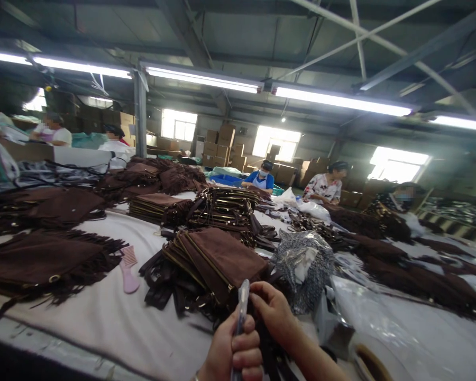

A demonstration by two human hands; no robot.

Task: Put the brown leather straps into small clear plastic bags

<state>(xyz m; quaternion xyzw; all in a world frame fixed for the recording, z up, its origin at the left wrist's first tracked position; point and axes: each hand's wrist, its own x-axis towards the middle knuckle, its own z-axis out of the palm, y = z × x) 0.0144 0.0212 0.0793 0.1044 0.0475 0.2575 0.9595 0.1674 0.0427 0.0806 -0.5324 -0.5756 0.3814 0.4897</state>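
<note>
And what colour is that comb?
The comb is pinkish-purple, seen in the head view.

We list: bags (234, 256), matt suede-like cloth; zips (232, 200), shiny metal; comb (130, 278), smooth plastic; slim held item (243, 301), glossy.

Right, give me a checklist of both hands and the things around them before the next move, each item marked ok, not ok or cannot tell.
1. Left hand closed around the slim, shiny grey item: ok.
2. Right hand touching the item's upper end: cannot tell; its fingers are very close.
3. Stack of flat brown bags with gold-coloured zips directly ahead of the hands: ok.
4. Dark brown straps tidied: not ok; they lie in a loose tangle beside the stack.
5. Pink comb apart from both hands: ok, left of the stack on white cloth.
</note>
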